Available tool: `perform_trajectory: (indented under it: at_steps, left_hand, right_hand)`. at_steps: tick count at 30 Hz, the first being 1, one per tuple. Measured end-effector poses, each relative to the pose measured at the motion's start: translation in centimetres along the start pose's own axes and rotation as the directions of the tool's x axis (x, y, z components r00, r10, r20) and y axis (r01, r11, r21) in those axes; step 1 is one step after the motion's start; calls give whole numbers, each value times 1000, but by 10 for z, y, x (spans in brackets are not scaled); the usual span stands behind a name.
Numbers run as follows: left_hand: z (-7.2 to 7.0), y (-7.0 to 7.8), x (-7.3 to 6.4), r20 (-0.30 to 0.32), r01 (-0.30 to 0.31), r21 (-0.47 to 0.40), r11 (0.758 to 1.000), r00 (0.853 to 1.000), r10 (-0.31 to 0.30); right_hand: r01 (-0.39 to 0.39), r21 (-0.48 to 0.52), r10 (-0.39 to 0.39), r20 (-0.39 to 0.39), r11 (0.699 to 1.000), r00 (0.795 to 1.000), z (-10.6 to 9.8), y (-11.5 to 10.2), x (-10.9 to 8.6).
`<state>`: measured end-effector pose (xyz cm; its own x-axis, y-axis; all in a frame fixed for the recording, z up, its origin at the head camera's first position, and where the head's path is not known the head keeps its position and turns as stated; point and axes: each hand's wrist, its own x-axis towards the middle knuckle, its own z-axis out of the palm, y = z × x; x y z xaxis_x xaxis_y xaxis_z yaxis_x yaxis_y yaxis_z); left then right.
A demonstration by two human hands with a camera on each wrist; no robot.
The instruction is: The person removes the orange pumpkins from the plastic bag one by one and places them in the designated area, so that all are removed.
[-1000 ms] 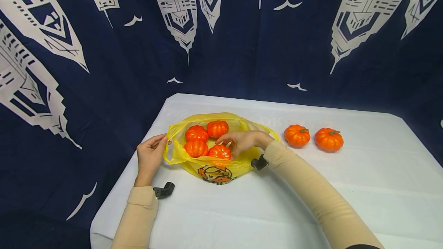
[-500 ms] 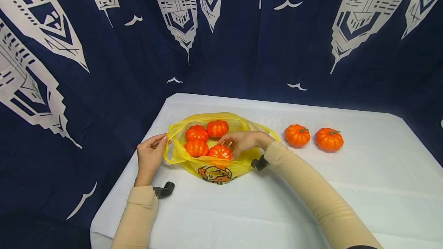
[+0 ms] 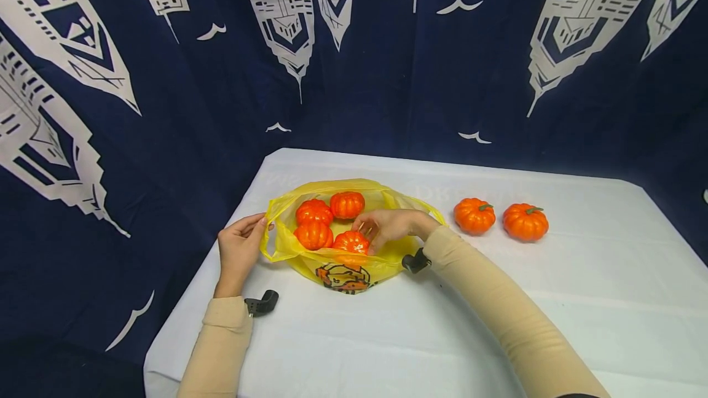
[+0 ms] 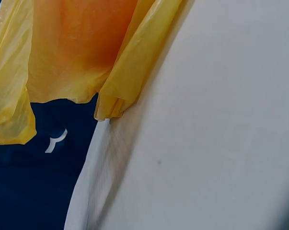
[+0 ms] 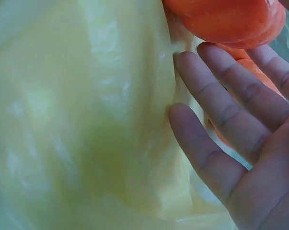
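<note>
A yellow plastic bag [image 3: 381, 270] lies on the table with its mouth spread, several small orange pumpkins inside. My left hand [image 3: 238, 253] pinches the bag's handle at its left end; the left wrist view shows the yellow plastic [image 4: 130, 72] but not the hand. Inside the bag, my right hand [image 3: 389, 226] is beside the front right pumpkin [image 3: 351, 242]. Its fingers look loosely extended and spread in the right wrist view, with the tips close below an orange pumpkin [image 5: 230, 21]. The lower part of that front pumpkin is hidden behind the bag's wall.
Two more orange pumpkins with green stems, a nearer-to-bag one [image 3: 474, 216] and a farther one [image 3: 525, 222], sit right of the bag. A white cloth covers the table [image 3: 387, 343]. Behind it hangs a dark blue curtain [image 3: 387, 91] with white building prints.
The right fingers have drawn slightly to the right, over the front right pumpkin. My left hand and the bag stay about where they were.
</note>
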<state>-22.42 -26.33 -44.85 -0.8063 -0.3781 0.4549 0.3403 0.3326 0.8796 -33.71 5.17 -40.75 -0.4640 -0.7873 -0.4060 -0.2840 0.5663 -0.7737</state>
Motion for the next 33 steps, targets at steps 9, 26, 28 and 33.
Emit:
perform_trajectory:
  at_steps: [9,26,28,33]
  left_hand:
    - [0,2,0,-3,-1,-4,1000,1000,1]
    - [0,0,1,-10,-16,-10,1000,1000,16]
    - [0,0,1,-11,-15,-11,1000,1000,14]
    - [0,-1,1,-11,-7,-7,1000,1000,7]
  right_hand:
    - [-21,24,21,24,999,999,2,-2,2]
    - [-27,22,28,-43,999,999,-1,2,-9]
    - [-21,27,23,-54,999,998,-2,2,-10]
    - [-7,39,10,-85,999,996,-1,2,-15]
